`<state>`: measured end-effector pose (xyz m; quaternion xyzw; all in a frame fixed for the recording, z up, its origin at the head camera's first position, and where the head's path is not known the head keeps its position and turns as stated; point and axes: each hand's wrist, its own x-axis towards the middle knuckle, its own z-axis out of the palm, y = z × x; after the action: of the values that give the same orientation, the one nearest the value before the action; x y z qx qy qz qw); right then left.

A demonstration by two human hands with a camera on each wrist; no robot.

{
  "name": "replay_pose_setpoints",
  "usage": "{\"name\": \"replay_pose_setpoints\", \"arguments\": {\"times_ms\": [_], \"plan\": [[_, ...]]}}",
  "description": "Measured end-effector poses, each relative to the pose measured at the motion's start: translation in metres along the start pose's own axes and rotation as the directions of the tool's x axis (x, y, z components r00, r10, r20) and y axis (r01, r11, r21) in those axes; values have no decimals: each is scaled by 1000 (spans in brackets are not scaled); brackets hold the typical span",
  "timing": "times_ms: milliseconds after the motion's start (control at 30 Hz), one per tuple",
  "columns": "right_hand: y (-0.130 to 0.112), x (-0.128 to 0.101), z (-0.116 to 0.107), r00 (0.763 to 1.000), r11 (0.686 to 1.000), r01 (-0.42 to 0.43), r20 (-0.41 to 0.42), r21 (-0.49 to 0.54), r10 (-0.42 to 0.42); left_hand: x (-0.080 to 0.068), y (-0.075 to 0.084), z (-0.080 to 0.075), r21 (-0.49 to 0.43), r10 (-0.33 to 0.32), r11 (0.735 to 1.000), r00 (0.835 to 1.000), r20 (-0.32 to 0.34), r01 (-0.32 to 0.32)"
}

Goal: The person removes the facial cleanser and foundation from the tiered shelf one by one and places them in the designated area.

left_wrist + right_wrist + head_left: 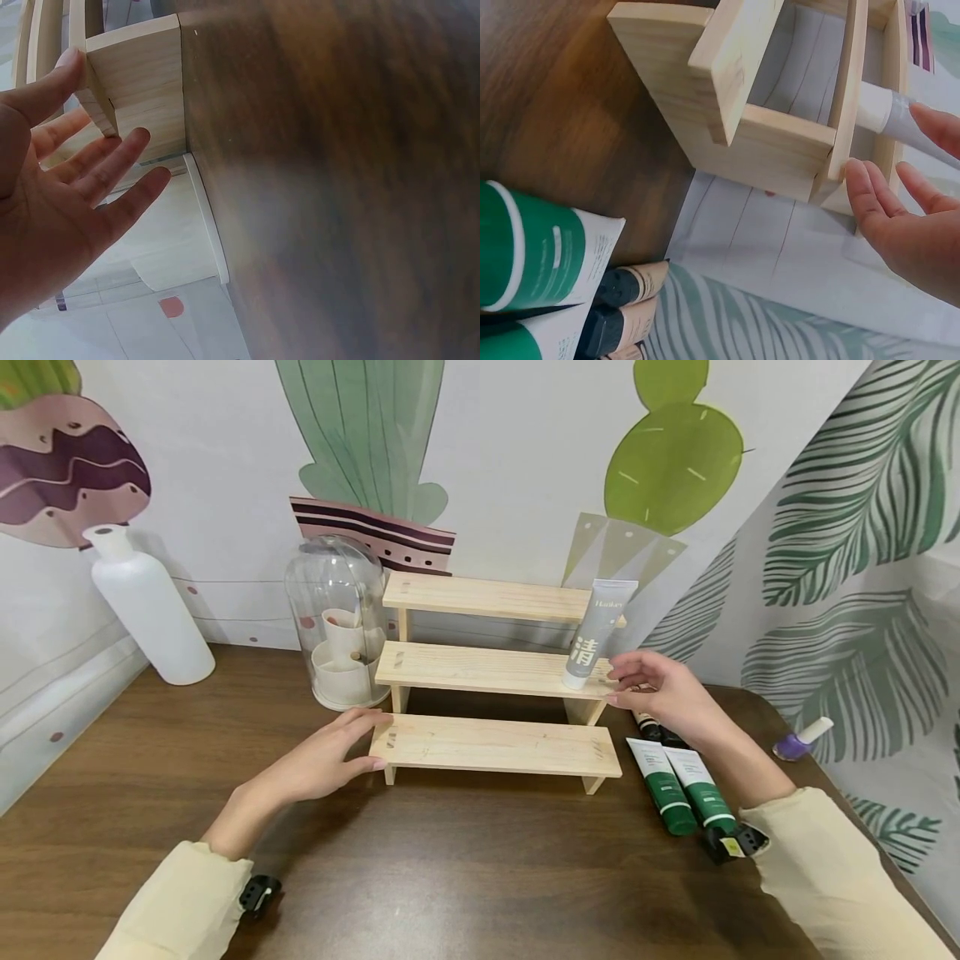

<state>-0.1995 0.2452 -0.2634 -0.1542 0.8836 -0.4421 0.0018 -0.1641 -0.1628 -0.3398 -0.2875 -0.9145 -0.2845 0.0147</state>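
Fingers [626, 681] of the right hand [663, 693], loosely apart, are seemingly leaving one grey tube [596, 635] standing mid-frame on the wooden shelf [495, 747], while green tubes [682, 785] at lower right are waiting and the left hand [322, 760] is resting flat against the shelf's end.

Dark tubes [651, 727]: mostly hidden behind the right hand [663, 693]; count and labels not readable. Grey tube [907, 124]: cut off by the right-wrist picture's edge. Table [352, 187]: blurred in the left-wrist view; purple bottle [802, 739] too small to identify.
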Motion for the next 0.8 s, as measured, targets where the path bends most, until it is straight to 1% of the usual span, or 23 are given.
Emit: {"name": "replay_pose_setpoints", "arguments": {"times_ms": [133,400,800], "plan": [[-3,5,5,1000,1000,24,-5,-2,-24,0,0,1,1,5,1000,1000,-4,-5],[-8,11,10,1000,999,18,-23,-42,-19,1,-1,1,8,14,1000,1000,-12,-14],[-9,19,18,997,999,24,-72,-38,-27,0,-2,2,9,16,1000,1000,-16,-16]]}}
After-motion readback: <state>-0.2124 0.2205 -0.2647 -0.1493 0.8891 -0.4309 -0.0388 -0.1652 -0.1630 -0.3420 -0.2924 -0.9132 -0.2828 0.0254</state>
